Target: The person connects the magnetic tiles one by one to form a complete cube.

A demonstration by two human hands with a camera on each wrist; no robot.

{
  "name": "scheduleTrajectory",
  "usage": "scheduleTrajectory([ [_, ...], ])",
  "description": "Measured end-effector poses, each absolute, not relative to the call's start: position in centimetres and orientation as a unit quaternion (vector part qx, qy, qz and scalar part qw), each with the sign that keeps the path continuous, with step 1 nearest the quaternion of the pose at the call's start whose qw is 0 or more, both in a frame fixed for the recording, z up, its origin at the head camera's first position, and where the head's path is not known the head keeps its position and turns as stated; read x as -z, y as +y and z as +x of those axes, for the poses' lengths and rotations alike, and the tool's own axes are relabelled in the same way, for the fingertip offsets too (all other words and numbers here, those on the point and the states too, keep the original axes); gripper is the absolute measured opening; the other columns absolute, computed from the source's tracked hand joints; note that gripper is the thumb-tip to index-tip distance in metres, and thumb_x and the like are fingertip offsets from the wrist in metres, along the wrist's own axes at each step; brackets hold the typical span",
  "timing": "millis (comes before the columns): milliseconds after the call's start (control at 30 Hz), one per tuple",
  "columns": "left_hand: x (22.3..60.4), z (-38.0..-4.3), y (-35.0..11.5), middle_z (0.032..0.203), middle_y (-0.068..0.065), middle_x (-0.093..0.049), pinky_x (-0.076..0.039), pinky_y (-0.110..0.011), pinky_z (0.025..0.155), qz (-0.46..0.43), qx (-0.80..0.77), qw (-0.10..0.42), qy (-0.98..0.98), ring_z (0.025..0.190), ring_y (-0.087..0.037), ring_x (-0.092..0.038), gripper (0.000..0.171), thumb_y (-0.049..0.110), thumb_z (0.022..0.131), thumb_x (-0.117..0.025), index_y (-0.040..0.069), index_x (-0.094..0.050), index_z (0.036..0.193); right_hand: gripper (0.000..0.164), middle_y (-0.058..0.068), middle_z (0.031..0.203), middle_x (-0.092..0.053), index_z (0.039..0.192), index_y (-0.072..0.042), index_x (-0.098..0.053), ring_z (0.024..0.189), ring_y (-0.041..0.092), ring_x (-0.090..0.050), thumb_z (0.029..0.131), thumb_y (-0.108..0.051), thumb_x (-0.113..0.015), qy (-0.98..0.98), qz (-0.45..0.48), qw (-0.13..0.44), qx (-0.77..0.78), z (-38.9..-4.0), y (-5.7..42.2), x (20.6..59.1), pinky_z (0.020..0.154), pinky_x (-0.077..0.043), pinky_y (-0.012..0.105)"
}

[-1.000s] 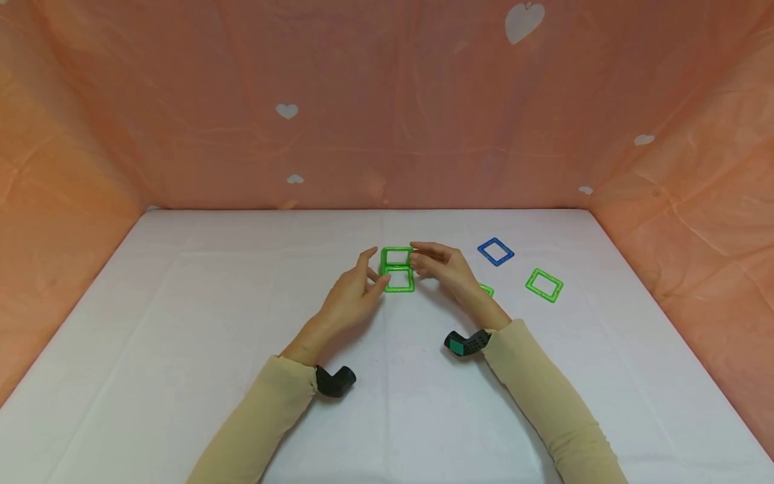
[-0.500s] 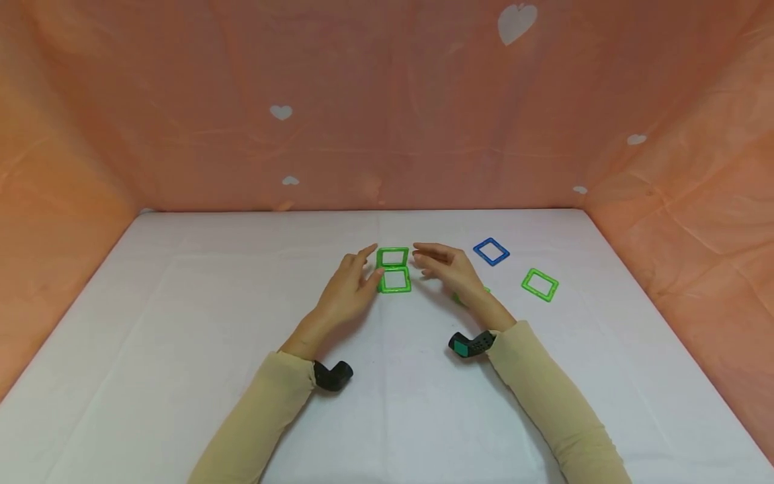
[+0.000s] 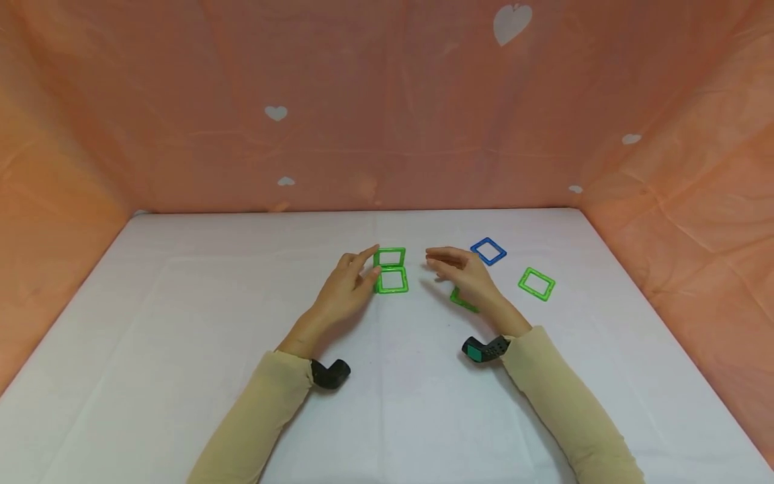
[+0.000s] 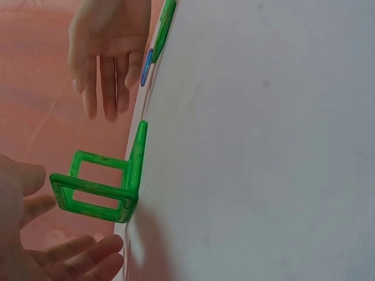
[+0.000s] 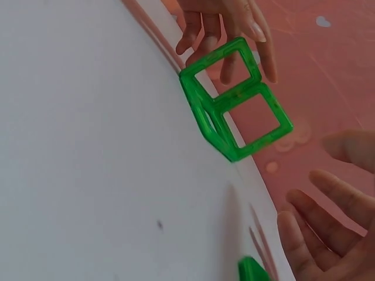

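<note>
Several green magnetic tiles [image 3: 392, 280], square with open middles, are joined at their edges into a standing shape on the table. My left hand [image 3: 345, 286] is beside its left side, fingers spread around it. A gap shows between these fingers and the tiles in the left wrist view. My right hand [image 3: 468, 275] hovers to the right with loosely bent fingers, nothing between them. Partly hidden beneath the right wrist lies a loose green tile [image 3: 463, 302]. In the right wrist view, the joined tiles [image 5: 258, 120] stand apart from the right hand [image 5: 334, 222].
A blue square tile [image 3: 488, 251] lies flat behind the right hand. Another green tile [image 3: 537, 284] rests farther right. The white-covered table [image 3: 387, 403] ends at an orange curtain [image 3: 387, 134] at the back and sides.
My right hand has drawn away from the joined tiles, to the right, baring more of the loose green tile. The left hand remains beside the shape. The whole head view has shifted slightly.
</note>
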State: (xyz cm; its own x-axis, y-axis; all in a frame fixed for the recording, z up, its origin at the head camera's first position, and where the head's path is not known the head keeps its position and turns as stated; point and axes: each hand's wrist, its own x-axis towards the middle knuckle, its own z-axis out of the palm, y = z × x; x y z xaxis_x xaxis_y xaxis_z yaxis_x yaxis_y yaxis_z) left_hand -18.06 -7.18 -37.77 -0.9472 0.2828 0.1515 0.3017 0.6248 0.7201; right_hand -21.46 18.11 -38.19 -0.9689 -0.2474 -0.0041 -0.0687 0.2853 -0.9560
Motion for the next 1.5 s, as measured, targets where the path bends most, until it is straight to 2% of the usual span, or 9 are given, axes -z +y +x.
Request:
scheduleTrajectory([
  [133,37.9,-18.1,-7.3,0.128,-0.023,-0.047,-0.046,-0.042,0.079,-0.161,0.402,0.013,-0.901,0.087,-0.025,-0.055,0.051,0.031,0.102,-0.044,0.014,-0.036,0.149,0.043,0.015,0.127,-0.061,0.128,-0.003,-0.059,0.110,0.024,-0.061,0.092,-0.024,-0.065,0.831,-0.110,0.057,0.543,-21.0,19.1,38.0,0.089,-0.051,0.034],
  [333,38.1,-18.2,-7.4,0.124,-0.023,-0.049,-0.043,-0.036,0.072,-0.165,0.395,0.015,-0.904,0.080,-0.022,-0.051,0.050,0.031,0.102,-0.044,0.014,-0.037,0.148,0.046,0.016,0.131,-0.057,0.130,-0.005,-0.058,0.120,0.032,-0.054,0.089,-0.024,-0.068,0.860,-0.097,0.061,0.497,-20.4,20.4,37.9,0.101,-0.042,0.048],
  [533,38.2,-18.3,-7.5,0.121,-0.023,-0.051,-0.042,-0.035,0.070,-0.170,0.386,0.021,-0.906,0.079,-0.022,-0.050,0.049,0.031,0.102,-0.044,0.013,-0.038,0.148,0.056,0.018,0.134,-0.055,0.133,-0.003,-0.054,0.125,0.033,-0.050,0.085,-0.023,-0.073,0.889,-0.124,0.071,0.434,-20.2,21.5,37.6,0.107,-0.035,0.050],
  [667,38.3,-18.4,-7.6,0.119,-0.023,-0.051,-0.043,-0.037,0.072,-0.166,0.383,0.017,-0.909,0.082,-0.023,-0.051,0.049,0.031,0.102,-0.044,0.014,-0.037,0.148,0.062,0.018,0.132,-0.057,0.132,-0.001,-0.054,0.123,0.033,-0.050,0.080,-0.023,-0.078,0.905,-0.150,0.074,0.390,-20.2,22.1,37.5,0.104,-0.037,0.050],
  [900,38.3,-18.4,-7.7,0.099,-0.016,-0.054,-0.044,-0.040,0.076,-0.179,0.380,0.022,-0.907,0.085,-0.025,-0.052,0.049,0.029,0.103,-0.043,0.011,-0.037,0.148,0.064,0.021,0.129,-0.056,0.129,0.002,-0.057,0.117,0.036,-0.050,0.075,-0.022,-0.081,0.921,-0.162,0.064,0.349,-19.7,22.4,37.9,0.099,-0.040,0.051],
  [1200,38.4,-18.5,-7.6,0.101,-0.019,-0.055,-0.045,-0.044,0.082,-0.184,0.393,0.008,-0.901,0.091,-0.028,-0.053,0.050,0.029,0.104,-0.042,0.011,-0.033,0.149,0.055,0.019,0.119,-0.059,0.121,0.002,-0.063,0.105,0.031,-0.053,0.075,-0.023,-0.082,0.935,-0.156,0.046,0.315,-19.5,22.6,38.1,0.092,-0.043,0.048],
  [1333,38.5,-18.4,-7.6,0.099,-0.018,-0.056,-0.045,-0.043,0.081,-0.179,0.395,0.011,-0.901,0.091,-0.028,-0.053,0.050,0.028,0.103,-0.042,0.010,-0.034,0.149,0.055,0.016,0.119,-0.060,0.120,0.000,-0.064,0.105,0.029,-0.056,0.074,-0.024,-0.082,0.927,-0.161,0.042,0.335,-19.6,22.4,38.2,0.092,-0.045,0.046],
  [1500,38.5,-18.3,-7.6,0.095,-0.017,-0.056,-0.043,-0.042,0.079,-0.178,0.395,0.020,-0.901,0.088,-0.027,-0.052,0.049,0.028,0.103,-0.043,0.010,-0.035,0.148,0.054,0.013,0.113,-0.064,0.121,-0.002,-0.063,0.098,0.025,-0.057,0.075,-0.024,-0.082,0.916,-0.163,0.040,0.365,-20.1,21.9,38.2,0.086,-0.046,0.038],
])
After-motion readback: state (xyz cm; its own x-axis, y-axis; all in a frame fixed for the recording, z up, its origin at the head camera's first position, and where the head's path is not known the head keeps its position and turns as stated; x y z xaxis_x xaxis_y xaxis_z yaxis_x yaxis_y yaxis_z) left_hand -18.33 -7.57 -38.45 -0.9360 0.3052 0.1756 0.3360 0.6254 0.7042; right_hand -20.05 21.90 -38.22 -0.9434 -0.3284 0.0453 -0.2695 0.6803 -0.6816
